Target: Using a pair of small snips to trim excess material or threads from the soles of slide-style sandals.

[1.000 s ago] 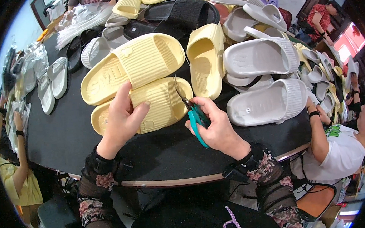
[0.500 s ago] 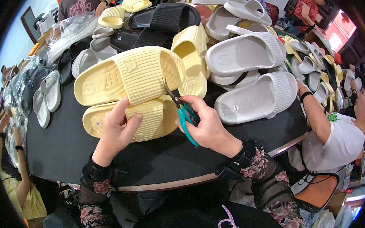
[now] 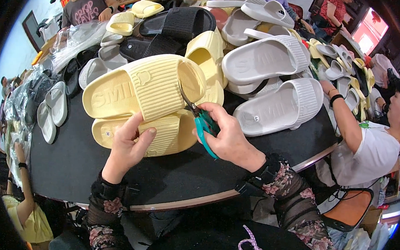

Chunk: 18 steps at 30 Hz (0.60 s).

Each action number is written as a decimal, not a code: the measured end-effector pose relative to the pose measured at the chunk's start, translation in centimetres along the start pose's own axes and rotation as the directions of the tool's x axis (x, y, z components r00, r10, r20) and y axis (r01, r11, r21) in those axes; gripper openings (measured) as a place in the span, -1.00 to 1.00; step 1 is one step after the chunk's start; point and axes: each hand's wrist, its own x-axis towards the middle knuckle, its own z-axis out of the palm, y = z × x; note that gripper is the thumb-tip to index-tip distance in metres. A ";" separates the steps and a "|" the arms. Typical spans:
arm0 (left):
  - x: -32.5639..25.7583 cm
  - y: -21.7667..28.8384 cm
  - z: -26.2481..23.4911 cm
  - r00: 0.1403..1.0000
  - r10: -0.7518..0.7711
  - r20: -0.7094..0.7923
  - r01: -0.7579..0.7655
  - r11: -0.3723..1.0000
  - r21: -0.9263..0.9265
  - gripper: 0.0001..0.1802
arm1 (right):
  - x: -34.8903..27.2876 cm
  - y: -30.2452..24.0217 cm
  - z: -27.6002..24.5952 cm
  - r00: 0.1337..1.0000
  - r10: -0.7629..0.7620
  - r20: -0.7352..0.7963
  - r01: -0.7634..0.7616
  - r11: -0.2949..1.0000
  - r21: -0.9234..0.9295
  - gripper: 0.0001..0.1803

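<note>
Both yellow slides have swung long-axis left-right, upper one tilted. Left hand fingers press the lower slide on the worktop; right hand grips teal snips, tips touching the strap edge, just far-left.

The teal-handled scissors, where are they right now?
In the head view, the teal-handled scissors are just right of centre, gripped in the right hand, blades pointing up against the toe edge of the upper yellow slide sandal.

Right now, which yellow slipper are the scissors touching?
The top big yellow slipper, stacked on its mate. The teal scissors in the right hand meet its strap edge.
</note>
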 end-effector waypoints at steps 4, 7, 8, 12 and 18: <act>-0.1 -0.1 -0.2 1.000 0.007 0.012 -0.007 1.000 0.016 -0.62 | 0.1 0.3 0.1 0.998 -0.052 -0.021 0.052 0.999 -0.012 -0.53; -0.1 -0.1 -0.2 1.000 0.023 0.006 -0.024 0.999 0.021 -0.62 | 0.1 0.4 0.0 0.999 -0.037 -0.013 0.037 0.999 0.021 -0.53; -0.2 -0.2 -0.2 1.000 0.012 0.010 -0.012 1.000 0.009 -0.62 | 0.1 0.4 0.0 1.000 -0.006 0.000 0.006 0.998 0.054 -0.53; -0.2 -0.4 0.0 0.999 0.033 0.001 -0.033 0.999 -0.007 -0.61 | 0.0 0.4 0.2 0.997 -0.032 -0.063 0.036 0.997 0.064 -0.52; -0.1 0.4 -0.1 1.000 0.020 0.024 -0.022 0.998 0.065 -0.63 | 0.3 0.0 -0.3 0.994 -0.031 -0.107 0.041 0.995 0.089 -0.52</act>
